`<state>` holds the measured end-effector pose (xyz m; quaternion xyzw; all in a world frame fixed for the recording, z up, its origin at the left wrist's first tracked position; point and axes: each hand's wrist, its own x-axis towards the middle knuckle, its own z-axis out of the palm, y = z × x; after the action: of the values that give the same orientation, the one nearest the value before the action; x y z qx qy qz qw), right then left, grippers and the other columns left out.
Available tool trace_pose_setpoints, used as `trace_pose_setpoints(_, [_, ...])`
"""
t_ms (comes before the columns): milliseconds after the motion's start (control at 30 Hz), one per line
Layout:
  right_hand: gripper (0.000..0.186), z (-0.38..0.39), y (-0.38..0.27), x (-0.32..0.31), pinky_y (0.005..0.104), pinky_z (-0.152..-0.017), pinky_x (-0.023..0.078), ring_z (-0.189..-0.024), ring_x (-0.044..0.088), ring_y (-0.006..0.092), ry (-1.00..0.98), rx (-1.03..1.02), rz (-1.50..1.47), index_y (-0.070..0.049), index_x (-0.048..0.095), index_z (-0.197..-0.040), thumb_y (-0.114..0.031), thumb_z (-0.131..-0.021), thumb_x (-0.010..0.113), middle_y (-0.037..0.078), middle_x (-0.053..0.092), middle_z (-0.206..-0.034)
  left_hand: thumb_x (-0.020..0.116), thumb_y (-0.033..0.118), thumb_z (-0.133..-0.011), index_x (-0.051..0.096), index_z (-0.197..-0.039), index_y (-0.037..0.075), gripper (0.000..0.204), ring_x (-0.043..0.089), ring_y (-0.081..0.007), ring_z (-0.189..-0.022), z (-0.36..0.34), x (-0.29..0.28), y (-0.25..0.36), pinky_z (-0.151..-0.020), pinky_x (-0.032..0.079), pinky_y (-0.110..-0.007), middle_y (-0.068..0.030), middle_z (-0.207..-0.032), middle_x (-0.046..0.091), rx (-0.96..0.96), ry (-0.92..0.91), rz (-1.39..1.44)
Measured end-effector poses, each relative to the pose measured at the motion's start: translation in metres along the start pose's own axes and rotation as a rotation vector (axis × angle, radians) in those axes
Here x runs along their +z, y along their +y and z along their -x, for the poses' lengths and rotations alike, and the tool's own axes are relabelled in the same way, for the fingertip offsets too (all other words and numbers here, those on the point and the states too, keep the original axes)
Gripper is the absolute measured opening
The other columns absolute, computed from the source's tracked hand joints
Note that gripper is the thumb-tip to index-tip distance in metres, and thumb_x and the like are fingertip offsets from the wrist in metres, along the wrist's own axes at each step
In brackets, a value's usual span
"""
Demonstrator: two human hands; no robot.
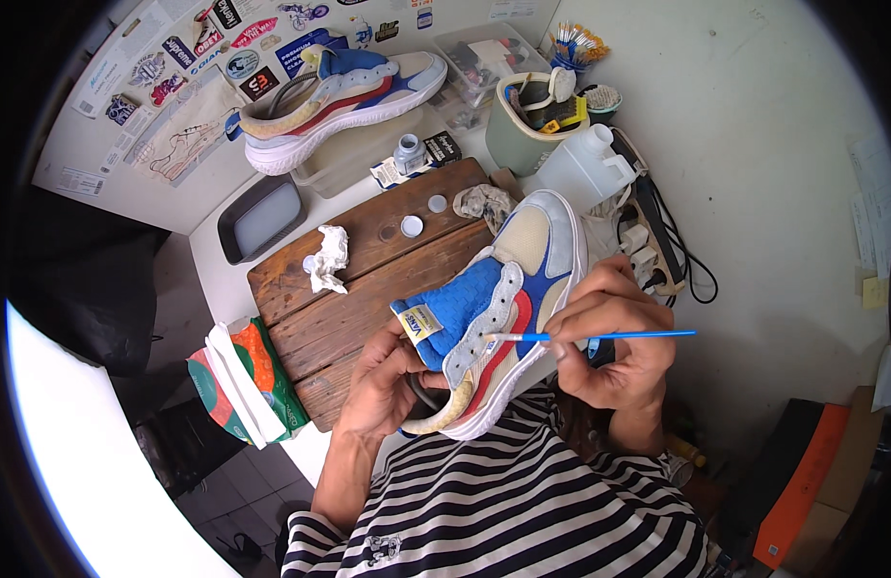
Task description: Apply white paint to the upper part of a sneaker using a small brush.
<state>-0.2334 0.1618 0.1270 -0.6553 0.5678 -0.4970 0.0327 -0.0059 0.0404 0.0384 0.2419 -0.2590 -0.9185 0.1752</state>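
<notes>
The right hand [614, 339], pinched around a blue paintbrush [527, 337], aimed leftward at the eyelet panel [494, 305] of a multicolored sneaker [510, 306], center frame, its toe [532, 236] angled toward upper right, its collar [445, 416] gripped by the left hand [376, 385].

Shoe workshop; sneakers [498, 304]; brushes [578, 46]; jar [410, 156]

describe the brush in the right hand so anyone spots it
From the wooden board, go to the multicoloured shoe at its near side. Over it points a slim brush pinched in the right hand, tip by the eyelet strip. Held alone by its blue handle, it stands apart from the brushes bunched at the back.
</notes>
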Motion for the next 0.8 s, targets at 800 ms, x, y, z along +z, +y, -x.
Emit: trace_pose_setpoints(800, [0.013, -0.017, 0.024, 0.001, 0.0309, -0.074, 0.042, -0.068, 0.063, 0.0156, 0.034, 0.095, -0.101, -0.007, 0.066, -0.085, -0.003, -0.076, 0.074, 0.002, 0.068, -0.075, 0.043, -0.01, -0.087, 0.042, -0.136, -0.009, 0.049, 0.068, -0.0271, -0.097, 0.006, -0.013, 0.002, -0.081, 0.064, -0.037, -0.0206, -0.118, 0.059, -0.071, 0.075, -0.014])
